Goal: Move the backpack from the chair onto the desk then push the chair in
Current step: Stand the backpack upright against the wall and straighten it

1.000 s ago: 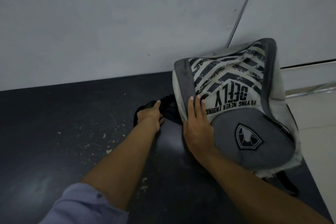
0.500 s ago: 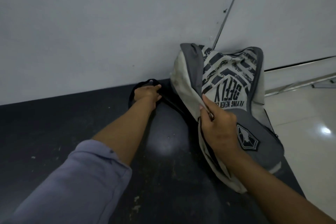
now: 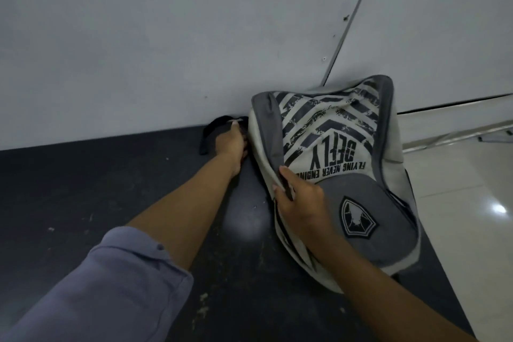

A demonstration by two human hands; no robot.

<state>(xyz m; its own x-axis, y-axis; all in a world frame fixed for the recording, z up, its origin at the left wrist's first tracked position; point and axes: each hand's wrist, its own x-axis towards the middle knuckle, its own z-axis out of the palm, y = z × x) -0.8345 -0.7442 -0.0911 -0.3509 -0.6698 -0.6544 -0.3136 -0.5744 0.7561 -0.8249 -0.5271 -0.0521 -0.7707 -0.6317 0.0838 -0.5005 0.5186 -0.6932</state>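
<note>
Right grip (image 3: 301, 203) is closed on the grey side edge of the backpack (image 3: 337, 164), fingers pinching the fabric seam. Left grip (image 3: 232, 141), farther from the camera and to the left of the right grip, is closed on the black strap (image 3: 209, 132) at the base of the wall (image 3: 166, 36). Beyond and to the right of the right grip, the backpack rests on the dark counter (image 3: 97, 189), tilted against the wall, printed front facing the camera. A blue sleeve (image 3: 105, 286) covers the left upper arm.
</note>
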